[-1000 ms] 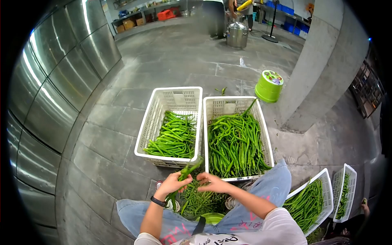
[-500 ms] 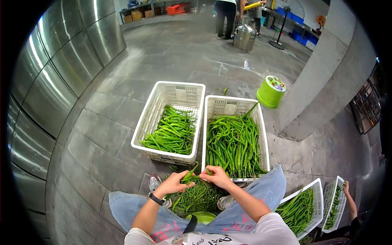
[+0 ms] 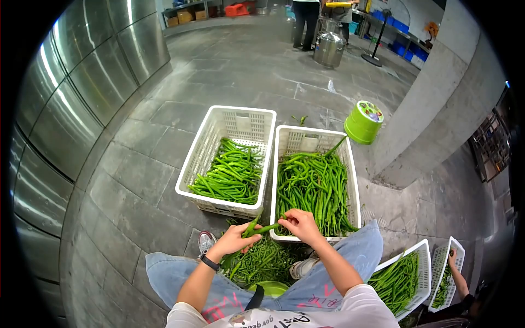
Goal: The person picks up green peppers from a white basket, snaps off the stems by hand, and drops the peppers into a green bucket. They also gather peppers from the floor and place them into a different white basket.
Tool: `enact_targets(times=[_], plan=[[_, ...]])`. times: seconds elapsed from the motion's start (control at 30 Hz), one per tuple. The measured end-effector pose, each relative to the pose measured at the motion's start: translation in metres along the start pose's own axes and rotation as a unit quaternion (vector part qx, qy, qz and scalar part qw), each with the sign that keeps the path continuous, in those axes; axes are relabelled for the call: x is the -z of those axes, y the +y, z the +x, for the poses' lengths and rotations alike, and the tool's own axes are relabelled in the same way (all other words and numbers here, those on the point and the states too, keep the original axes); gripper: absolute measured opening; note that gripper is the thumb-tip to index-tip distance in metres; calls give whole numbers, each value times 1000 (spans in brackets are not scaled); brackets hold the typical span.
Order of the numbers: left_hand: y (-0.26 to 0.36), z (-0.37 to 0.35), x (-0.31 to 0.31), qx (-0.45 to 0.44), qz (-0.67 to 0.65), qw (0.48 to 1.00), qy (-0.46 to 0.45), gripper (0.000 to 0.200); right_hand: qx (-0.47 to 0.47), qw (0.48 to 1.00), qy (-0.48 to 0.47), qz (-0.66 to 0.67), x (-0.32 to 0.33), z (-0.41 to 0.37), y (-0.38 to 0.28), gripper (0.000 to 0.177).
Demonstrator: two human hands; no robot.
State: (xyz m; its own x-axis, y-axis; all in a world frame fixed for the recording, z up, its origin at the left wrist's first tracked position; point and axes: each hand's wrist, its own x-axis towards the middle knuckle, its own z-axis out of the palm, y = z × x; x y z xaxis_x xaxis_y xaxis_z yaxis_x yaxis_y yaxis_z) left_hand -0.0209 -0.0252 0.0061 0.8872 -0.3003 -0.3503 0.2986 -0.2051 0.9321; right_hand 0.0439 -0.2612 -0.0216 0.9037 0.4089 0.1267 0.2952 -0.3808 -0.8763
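My left hand (image 3: 236,240) is closed around a few long green chili peppers (image 3: 252,228), which poke out past its fingers. One of them reaches across toward my right hand (image 3: 302,225), whose fingertips pinch its end. That hand is at the near rim of the right white crate (image 3: 355,191), which holds a thick layer of green chili peppers (image 3: 314,188). To its left, another white crate (image 3: 192,153) contains a smaller heap of peppers (image 3: 227,172). Below my hands, a pile of green scraps (image 3: 268,259) lies on the floor between my shoes.
An upturned green bucket (image 3: 363,128) stands near a concrete pillar (image 3: 426,120). At lower right are more pepper crates (image 3: 421,284), with another person's hand (image 3: 453,259) in one. People and a steel pot (image 3: 329,50) are at the back. Metal panels (image 3: 71,93) line the left.
My right hand has moved slightly up and to the right, so more of the pepper shows between my hands. At lower right, the other person's hand has shifted left into the crate.
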Motion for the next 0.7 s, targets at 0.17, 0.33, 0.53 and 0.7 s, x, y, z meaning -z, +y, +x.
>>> enact_targets(times=[0.17, 0.33, 0.53, 0.7], plan=[[-1, -2, 2, -16, 42, 999, 10, 30, -40, 997, -10, 58, 5, 0, -3, 17], [-1, -2, 4, -33, 43, 999, 7, 31, -138, 953, -25, 270, 7, 2, 2, 11], [-1, -2, 2, -36, 38, 999, -4, 32, -233, 850, -21, 472, 5, 3, 8, 15], [0, -3, 1, -36, 45, 998, -5, 32, -210, 837, -14, 505, 8, 4, 8, 19]])
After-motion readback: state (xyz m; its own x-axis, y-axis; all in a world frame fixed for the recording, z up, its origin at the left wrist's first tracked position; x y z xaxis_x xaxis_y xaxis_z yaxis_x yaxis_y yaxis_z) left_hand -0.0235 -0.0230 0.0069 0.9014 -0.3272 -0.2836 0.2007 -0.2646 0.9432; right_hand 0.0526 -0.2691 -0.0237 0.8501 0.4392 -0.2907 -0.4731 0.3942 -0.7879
